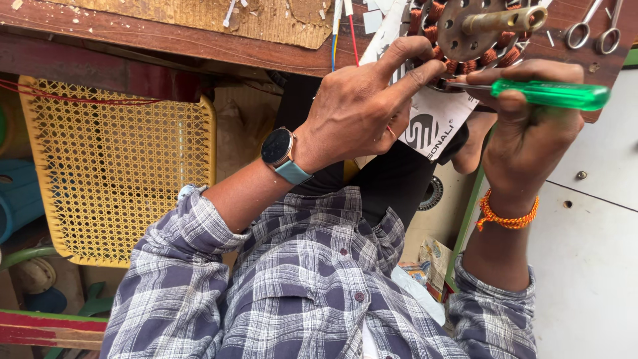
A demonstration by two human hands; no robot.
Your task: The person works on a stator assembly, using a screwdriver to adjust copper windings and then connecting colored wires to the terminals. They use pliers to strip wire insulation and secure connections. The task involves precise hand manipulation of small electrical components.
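I sit at my wooden desk [199, 40], which runs across the top of what I see. To my left, below it, is a yellow woven chair [113, 166].

On the desk edge sits the round motor part [475, 46]. It has a ring of copper wire coils and a grey metal plate in the middle with a brass-coloured shaft [502, 20] sticking out. A white paper sheet [432, 123] with dark print lies under it and hangs over the edge. Steel scissors [591, 30] lie off to the right on the desk, apart from the motor part.

My left hand [362, 100] is bent around the near rim of the motor part. My fingers press on the coils and hold it steady. I wear a dark watch with a blue strap [279, 149] on that wrist.

My right hand [528, 129] is closed tight around a green screwdriver [548, 93]. Its thin metal tip points left and touches the coils just beside my left fingertips.

I think I am at the step of poking or tucking the wire into the ring. The next push should be small and soft, so the tip does not slip and scratch the thin wire or jab my fingers.
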